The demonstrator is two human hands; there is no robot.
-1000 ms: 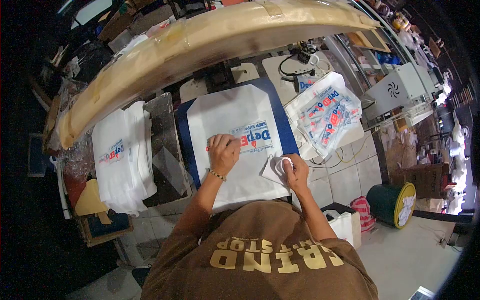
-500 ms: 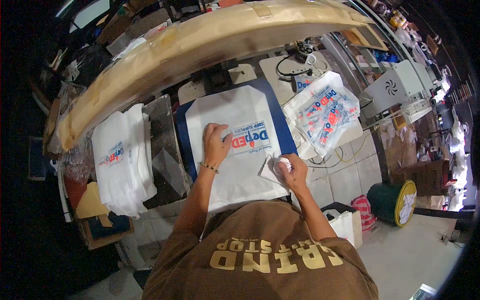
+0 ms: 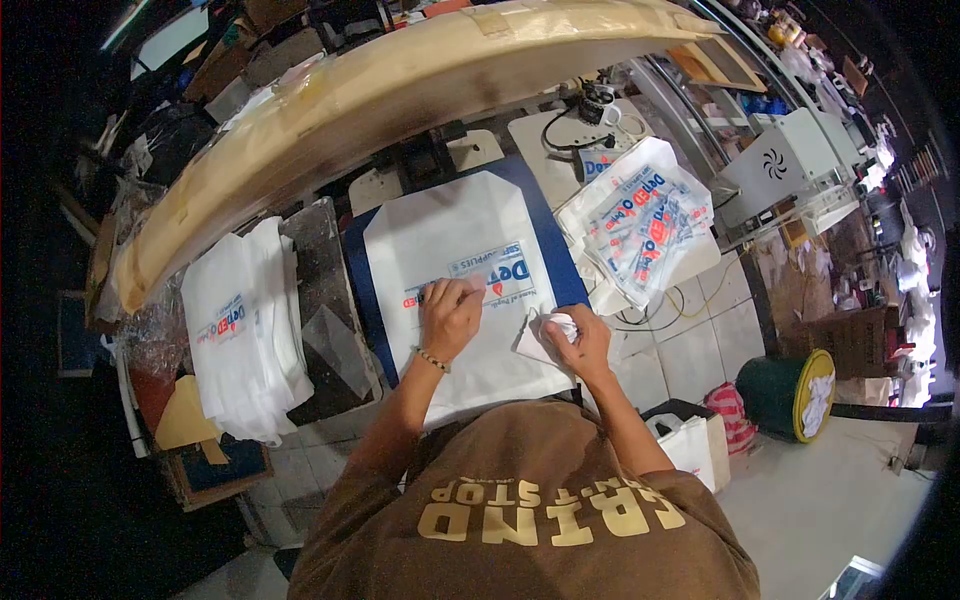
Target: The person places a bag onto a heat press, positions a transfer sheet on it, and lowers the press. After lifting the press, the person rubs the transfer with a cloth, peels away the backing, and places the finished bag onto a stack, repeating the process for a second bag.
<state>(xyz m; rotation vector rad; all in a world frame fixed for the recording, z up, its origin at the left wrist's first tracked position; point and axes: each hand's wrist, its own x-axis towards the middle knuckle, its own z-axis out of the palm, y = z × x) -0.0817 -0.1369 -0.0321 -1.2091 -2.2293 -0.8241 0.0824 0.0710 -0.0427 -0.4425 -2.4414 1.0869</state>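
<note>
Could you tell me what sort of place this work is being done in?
Probably a small screen-printing workshop: a white bag with a fresh logo lies on a blue platen, stacks of printed bags sit beside it, and a long taped printing frame hangs above.

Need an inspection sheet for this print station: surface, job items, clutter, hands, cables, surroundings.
Surface: blue platen, mostly covered by the bag.
Job's things: white printed bag flat on platen; crumpled white cloth at its right edge.
Clutter: stack of white bags at left; pile of printed bags at right.
Hands: left hand pressed on the bag's print; right hand has its grip on the cloth.
Cables: black cable on the board behind; yellow cable over floor tiles.
Surroundings: taped wooden beam overhead; green drum on floor.
</note>
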